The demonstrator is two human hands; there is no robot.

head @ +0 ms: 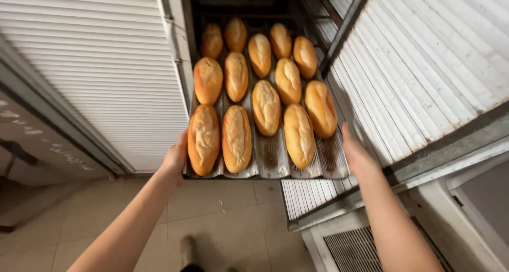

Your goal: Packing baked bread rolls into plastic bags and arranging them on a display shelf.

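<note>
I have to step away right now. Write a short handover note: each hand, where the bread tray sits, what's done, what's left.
Left hand: grip on the tray's left front corner.
Right hand: grip on its right front edge.
Tray: corrugated metal, held level, far end inside the dark rack opening, front end out over the tiled floor.
Loaves: golden-brown, baked, in rows; two front grooves bare.
Done: the bake, by their colour.
Left: tray not set down anywhere.

Outside the left hand [175, 158] a white ribbed panel [101, 70] crowds close. Outside the right hand [355, 154] stacked corrugated trays [419, 76] press against the gripped baguette tray [270, 158]. Beneath both wrists, open tiled floor [228, 219] leaves free passage.
</note>
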